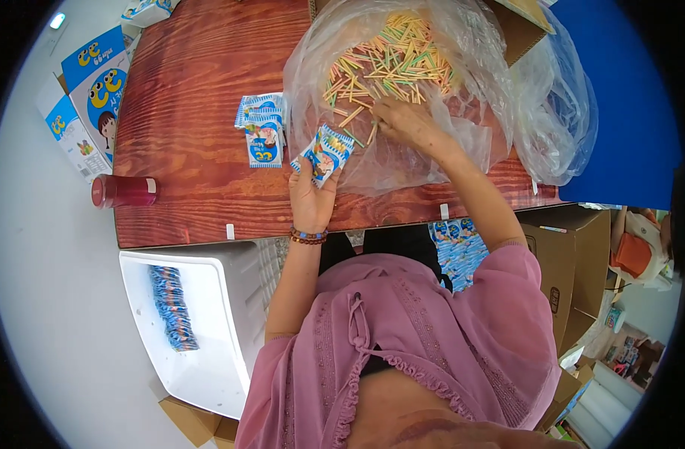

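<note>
Pink top foremost; left fingers hold a packet, likely light, slick, best edge-gripped; right fingers by sticks, grip unclear.

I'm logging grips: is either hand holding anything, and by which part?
The left hand holds a blue-and-white packet by its lower end. The right hand is at the coloured sticks; whether it grips any cannot be told.

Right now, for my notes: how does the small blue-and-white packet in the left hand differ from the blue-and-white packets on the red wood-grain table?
The held packet slants in the left hand; the table packets lie on the table. The held packet is single; the table packets overlap. Both are blue and white.
</note>
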A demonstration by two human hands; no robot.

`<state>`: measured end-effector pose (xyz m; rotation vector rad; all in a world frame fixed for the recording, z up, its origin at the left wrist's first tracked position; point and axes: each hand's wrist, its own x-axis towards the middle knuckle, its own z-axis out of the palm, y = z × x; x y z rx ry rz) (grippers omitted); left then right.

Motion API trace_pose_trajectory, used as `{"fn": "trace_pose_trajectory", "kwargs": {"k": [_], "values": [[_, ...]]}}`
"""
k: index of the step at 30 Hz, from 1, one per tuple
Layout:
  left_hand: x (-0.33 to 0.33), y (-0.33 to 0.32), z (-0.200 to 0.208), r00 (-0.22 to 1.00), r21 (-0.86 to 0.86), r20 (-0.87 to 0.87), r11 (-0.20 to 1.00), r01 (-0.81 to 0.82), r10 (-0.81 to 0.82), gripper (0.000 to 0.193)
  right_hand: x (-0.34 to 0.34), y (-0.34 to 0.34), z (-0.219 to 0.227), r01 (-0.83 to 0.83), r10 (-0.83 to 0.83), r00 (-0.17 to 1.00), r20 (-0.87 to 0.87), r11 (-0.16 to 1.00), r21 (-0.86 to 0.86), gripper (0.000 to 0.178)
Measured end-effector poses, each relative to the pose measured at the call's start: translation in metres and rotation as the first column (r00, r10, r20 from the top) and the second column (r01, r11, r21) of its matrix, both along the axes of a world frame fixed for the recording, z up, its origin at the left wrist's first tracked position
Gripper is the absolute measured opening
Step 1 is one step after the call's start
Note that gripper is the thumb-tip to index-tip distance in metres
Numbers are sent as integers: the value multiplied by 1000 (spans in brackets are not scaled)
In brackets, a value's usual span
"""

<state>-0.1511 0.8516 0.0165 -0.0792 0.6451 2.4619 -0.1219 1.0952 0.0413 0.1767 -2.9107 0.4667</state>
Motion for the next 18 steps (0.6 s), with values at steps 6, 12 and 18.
{"fn": "trace_pose_trajectory", "kwargs": {"k": [6, 12, 18], "values": [[-1, -5, -9, 999, 84, -6, 996, 42, -42, 27, 1, -2, 6, 56, -55, 998, 36, 998, -22, 15], [-1, -2, -7, 998, 71, -3, 996, 57, -57, 26, 1, 5, 7, 63, -67, 997, 36, 994, 94, 17], [-3, -1, -5, 999, 47, -26, 998, 30, -29, 28, 16, -47, 67, -32, -124, 991, -58, 203, -979, 10]]}}
